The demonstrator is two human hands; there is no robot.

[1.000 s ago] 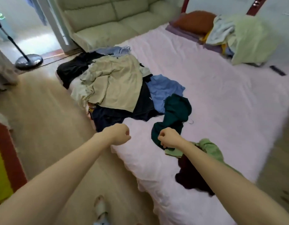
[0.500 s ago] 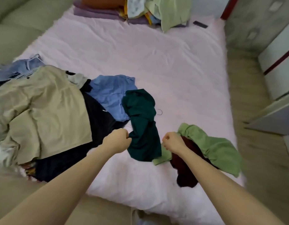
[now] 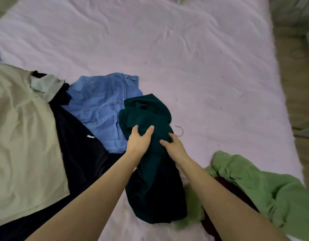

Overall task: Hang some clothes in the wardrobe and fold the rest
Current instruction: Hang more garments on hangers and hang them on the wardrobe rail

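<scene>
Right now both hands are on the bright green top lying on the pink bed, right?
Not quite. In the head view both hands, left hand and right hand, are on the dark teal garment on the pink bed.

Jeans left of garment; hook right.

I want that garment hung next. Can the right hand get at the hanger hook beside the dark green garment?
Probably yes. The hook lies bare on the sheet, just beyond the right hand, with nothing over it. That hand rests on the green garment, so it would have to let go first.
</scene>
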